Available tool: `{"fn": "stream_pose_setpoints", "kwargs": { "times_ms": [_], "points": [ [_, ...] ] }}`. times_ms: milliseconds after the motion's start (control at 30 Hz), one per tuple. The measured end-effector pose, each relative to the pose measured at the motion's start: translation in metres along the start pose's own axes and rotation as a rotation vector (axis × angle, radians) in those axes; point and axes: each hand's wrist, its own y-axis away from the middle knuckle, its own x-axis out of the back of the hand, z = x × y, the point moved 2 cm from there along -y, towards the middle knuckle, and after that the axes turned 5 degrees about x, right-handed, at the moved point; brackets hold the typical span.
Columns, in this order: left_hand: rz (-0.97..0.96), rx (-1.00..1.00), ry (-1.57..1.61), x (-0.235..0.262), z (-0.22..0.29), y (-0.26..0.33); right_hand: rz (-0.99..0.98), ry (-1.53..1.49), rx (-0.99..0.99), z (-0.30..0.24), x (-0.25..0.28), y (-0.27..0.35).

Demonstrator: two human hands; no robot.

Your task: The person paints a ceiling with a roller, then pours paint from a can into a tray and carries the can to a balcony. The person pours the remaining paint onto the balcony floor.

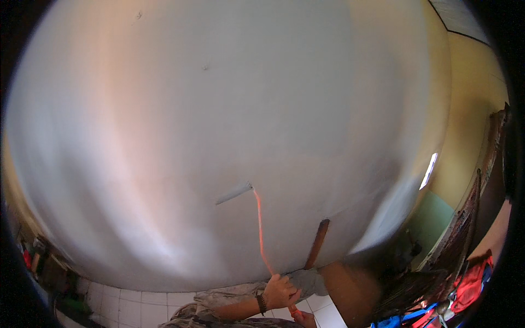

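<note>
A paint roller with a long orange handle (260, 229) reaches up in front of a grey-white wall (273, 109). Its pale roller head (234, 194) lies slanted against the wall, left of the handle's top. My left hand (280, 291), with a dark bracelet at the wrist, is closed around the lower part of the handle. Just below and to the right, my right hand (305, 318) grips the handle's bottom end, partly cut off by the lower edge of the view.
A narrow brown wooden strip (317, 244) stands against the wall right of the handle. White floor tiles (131, 302) run along the wall's foot. A brown panel (350, 295) is to my right, with a red bag-like item (473, 281) beyond. Dark clutter (57, 273) sits at far left.
</note>
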Motion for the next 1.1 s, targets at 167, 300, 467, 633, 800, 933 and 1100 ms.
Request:
{"fn": "stream_pose_setpoints", "kwargs": {
  "times_ms": [167, 300, 467, 633, 800, 933, 1100],
  "points": [
    [-0.065, -0.131, -0.002, -0.018, 0.054, -0.019, -0.019, -0.05, -0.005, 0.007, 0.027, 0.005],
    [-0.122, -0.229, 0.023, -0.039, 0.08, -0.037, -0.028, -0.07, -0.022, 0.007, 0.049, 0.003],
    [-0.194, -0.304, 0.096, -0.068, 0.088, -0.052, -0.033, -0.073, -0.012, 0.001, 0.063, -0.011],
    [-0.138, -0.321, 0.215, -0.065, 0.09, -0.064, -0.007, -0.069, -0.027, 0.002, 0.065, -0.032],
    [-0.133, -0.376, 0.271, -0.087, 0.043, -0.084, 0.077, -0.081, -0.047, 0.009, 0.065, -0.065],
    [-0.235, -0.571, 0.3, -0.107, -0.005, -0.13, 0.256, -0.173, -0.1, 0.051, 0.052, -0.078],
    [-0.439, -0.65, 0.339, -0.156, -0.069, -0.189, 0.417, 0.124, -0.138, 0.008, 0.055, -0.077]
  ]
}}
